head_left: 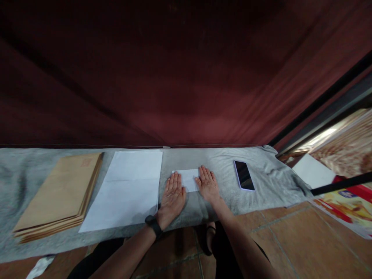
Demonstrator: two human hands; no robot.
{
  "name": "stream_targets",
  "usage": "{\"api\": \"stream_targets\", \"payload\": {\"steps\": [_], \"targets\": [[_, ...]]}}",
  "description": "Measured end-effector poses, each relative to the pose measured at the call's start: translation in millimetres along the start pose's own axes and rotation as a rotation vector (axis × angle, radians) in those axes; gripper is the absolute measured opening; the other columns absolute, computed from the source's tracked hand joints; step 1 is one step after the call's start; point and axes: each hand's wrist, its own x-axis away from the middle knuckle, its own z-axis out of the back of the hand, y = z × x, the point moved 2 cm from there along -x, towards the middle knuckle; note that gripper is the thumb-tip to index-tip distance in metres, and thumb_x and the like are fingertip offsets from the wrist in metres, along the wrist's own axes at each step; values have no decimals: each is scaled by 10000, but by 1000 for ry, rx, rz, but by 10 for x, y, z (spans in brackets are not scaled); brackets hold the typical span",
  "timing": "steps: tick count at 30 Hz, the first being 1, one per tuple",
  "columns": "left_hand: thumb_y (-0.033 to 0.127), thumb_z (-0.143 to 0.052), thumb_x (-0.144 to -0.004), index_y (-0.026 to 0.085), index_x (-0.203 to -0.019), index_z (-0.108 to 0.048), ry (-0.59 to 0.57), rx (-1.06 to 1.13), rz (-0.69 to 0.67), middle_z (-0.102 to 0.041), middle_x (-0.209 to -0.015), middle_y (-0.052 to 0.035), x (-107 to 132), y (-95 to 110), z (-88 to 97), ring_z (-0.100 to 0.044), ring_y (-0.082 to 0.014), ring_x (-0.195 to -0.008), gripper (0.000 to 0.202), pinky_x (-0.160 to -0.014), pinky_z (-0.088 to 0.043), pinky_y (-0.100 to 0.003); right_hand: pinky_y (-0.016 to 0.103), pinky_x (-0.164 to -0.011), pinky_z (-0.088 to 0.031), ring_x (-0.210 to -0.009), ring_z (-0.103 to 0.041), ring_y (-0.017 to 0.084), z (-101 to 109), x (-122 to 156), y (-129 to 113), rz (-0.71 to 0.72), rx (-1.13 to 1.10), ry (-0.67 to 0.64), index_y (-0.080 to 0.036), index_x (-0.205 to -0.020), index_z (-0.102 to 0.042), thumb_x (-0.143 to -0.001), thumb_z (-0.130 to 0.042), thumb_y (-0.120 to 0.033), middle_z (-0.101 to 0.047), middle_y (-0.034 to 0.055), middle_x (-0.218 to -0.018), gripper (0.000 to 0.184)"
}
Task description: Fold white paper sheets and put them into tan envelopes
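Observation:
A small white folded paper point(190, 180) lies on the grey cloth in front of me. My left hand point(173, 195) rests flat over its left end, fingers stretched out. On its right end my right hand point(208, 184) presses down, palm low and fingers extended. Parts of the paper are hidden beneath both hands. To the left of my left hand lies a large white sheet of paper point(128, 186) with a crease across its middle. A phone point(244, 175) with a dark screen and a pale purple edge lies to the right of my right hand.
A stack of brown envelopes point(61, 190) sits at the left on the grey cloth point(270, 182). Behind the surface hangs a dark red curtain point(186, 85). A black frame bar point(325, 99) and a colourful printed box point(348, 205) are at the right. Floor tiles point(308, 236) show below.

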Motion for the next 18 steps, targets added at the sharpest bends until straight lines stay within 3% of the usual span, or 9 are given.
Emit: {"api": "stream_targets", "payload": {"steps": [4, 7, 10, 14, 18], "targets": [[223, -362, -943, 25, -1525, -309, 11, 6, 29, -330, -1583, -193, 9, -10, 2, -269, -282, -1492, 618, -1217, -251, -473, 505, -1165, -272, -1438, -370, 287, 38, -9, 107, -41, 8, -6, -176, -1516, -385, -1042, -346, -376, -404, 122, -1560, 516], [234, -362, -944, 37, -1535, -286, 34, 0, 25, -353, -1574, -189, 13, -8, 5, -286, -279, -1485, 628, -1207, -273, -472, 519, -1162, -269, -1442, -356, 300, 89, -56, 118, -68, -7, 35, -134, -1497, -408, -1027, -379, -346, -404, 158, -1555, 516], [233, -364, -940, 33, -1532, -291, 35, -15, 30, -355, -1574, -190, 15, -5, 3, -287, -275, -1485, 629, -1205, -277, -460, 476, -1174, -265, -1447, -347, 271, 135, -148, 28, 1, -59, 53, -113, -1489, -412, -1012, -388, -272, -406, 151, -1557, 503], [232, -366, -939, 27, -1513, -332, 31, -26, 32, -359, -1571, -194, 16, -10, 1, -294, -278, -1482, 611, -1202, -286, -458, 420, -1167, -281, -1373, -434, 218, 154, -273, -148, 124, -122, -49, -188, -1418, -514, -998, -408, -220, -552, 91, -1443, 435], [236, -367, -941, 15, -1500, -352, 54, -32, 15, -370, -1563, -205, 12, -26, -1, -317, -286, -1472, 601, -1197, -296, -463, 422, -1132, -309, -1235, -531, 229, 191, -382, -200, 73, -80, -110, -227, -1359, -568, -954, -489, -219, -612, 89, -1329, 412]]}}
